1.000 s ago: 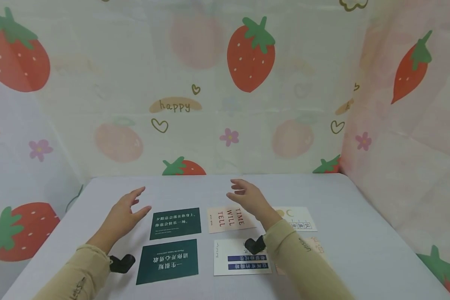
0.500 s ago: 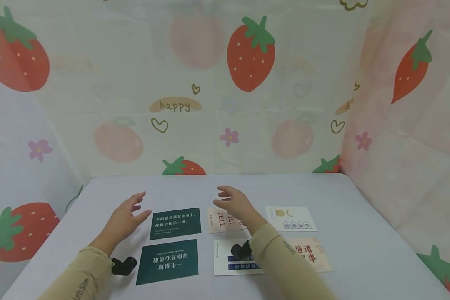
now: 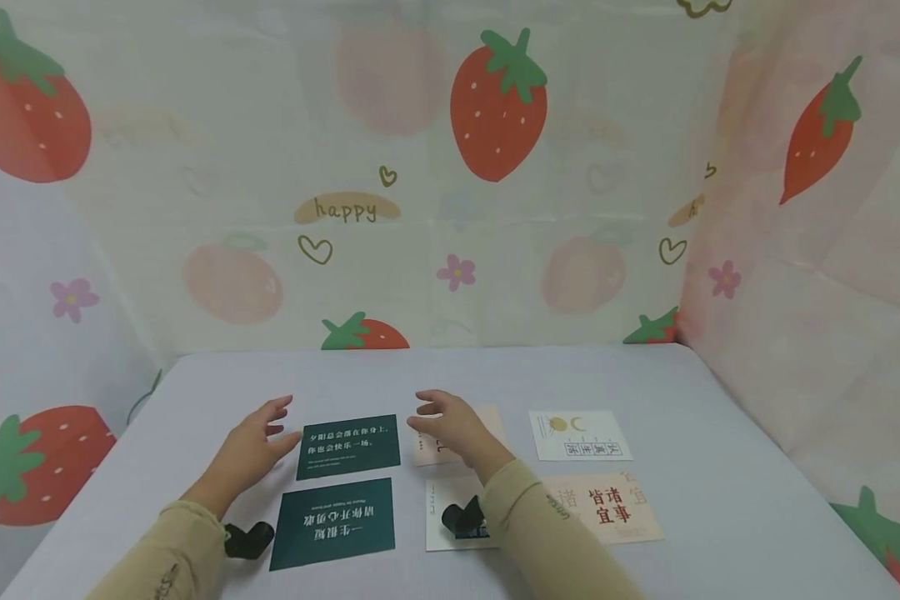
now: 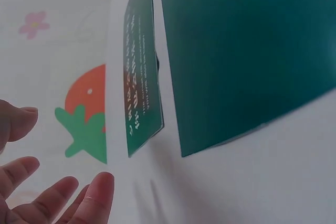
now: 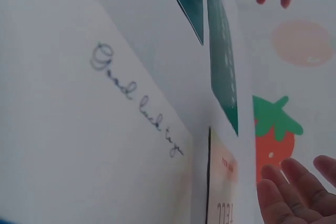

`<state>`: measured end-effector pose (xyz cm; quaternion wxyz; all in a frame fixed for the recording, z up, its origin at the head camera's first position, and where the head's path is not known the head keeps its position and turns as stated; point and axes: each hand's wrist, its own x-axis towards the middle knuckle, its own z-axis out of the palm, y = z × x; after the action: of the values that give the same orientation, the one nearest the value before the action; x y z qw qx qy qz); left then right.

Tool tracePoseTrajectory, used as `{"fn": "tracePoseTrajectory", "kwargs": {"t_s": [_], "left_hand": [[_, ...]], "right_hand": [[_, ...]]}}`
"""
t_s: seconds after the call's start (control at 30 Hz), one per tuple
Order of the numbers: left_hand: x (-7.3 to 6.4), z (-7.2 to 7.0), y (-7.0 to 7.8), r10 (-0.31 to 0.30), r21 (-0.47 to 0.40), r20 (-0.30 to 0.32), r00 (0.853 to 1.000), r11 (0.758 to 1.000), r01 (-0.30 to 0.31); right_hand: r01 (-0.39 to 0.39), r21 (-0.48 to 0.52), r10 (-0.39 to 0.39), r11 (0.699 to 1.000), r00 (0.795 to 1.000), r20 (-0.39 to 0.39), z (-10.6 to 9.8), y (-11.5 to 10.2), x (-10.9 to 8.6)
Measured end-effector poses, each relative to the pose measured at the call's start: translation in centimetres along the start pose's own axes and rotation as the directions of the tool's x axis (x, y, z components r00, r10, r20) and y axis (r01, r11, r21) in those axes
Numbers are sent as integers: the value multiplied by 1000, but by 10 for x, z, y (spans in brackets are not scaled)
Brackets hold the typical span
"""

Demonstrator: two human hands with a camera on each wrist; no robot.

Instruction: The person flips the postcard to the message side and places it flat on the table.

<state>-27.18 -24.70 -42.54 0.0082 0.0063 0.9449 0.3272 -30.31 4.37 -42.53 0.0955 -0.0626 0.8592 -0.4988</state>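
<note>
Several printed cards lie flat in two rows. My left hand (image 3: 246, 454) holds nothing, fingers spread, just left of the upper dark green card (image 3: 351, 448); a lower green card (image 3: 333, 525) lies nearer me. In the left wrist view, the left fingertips (image 4: 100, 195) stand apart from both green cards. My right hand (image 3: 457, 429), also holding nothing, hovers over a pale pink card (image 3: 420, 446) with red letters and hides much of it. Beneath the right wrist is a white card (image 3: 437, 517), marked "Good luck to you" in the right wrist view, partly covered by a black wrist camera.
To the right lie a white card with a sun and moon (image 3: 581, 435) and a pink card with red characters (image 3: 622, 510). The white table (image 3: 727, 500) meets a strawberry-print cloth (image 3: 607, 167) at the back and both sides.
My right hand has moved left and slightly nearer, from above the right of the pink lettered card to its left part, uncovering the two rightmost cards. The left hand has dropped slightly.
</note>
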Motion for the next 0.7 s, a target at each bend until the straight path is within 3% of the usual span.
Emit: {"fn": "tracePoseTrajectory", "kwargs": {"t_s": [0.37,0.7], "left_hand": [[2,8,-6,-43,-40,47,998,998,45],[-1,13,-5,-71,-85,95,993,993,80]], "right_hand": [[-64,89,60,994,997,44,17,1,-1],[-77,154,65,985,995,79,25,2,-2]]}}
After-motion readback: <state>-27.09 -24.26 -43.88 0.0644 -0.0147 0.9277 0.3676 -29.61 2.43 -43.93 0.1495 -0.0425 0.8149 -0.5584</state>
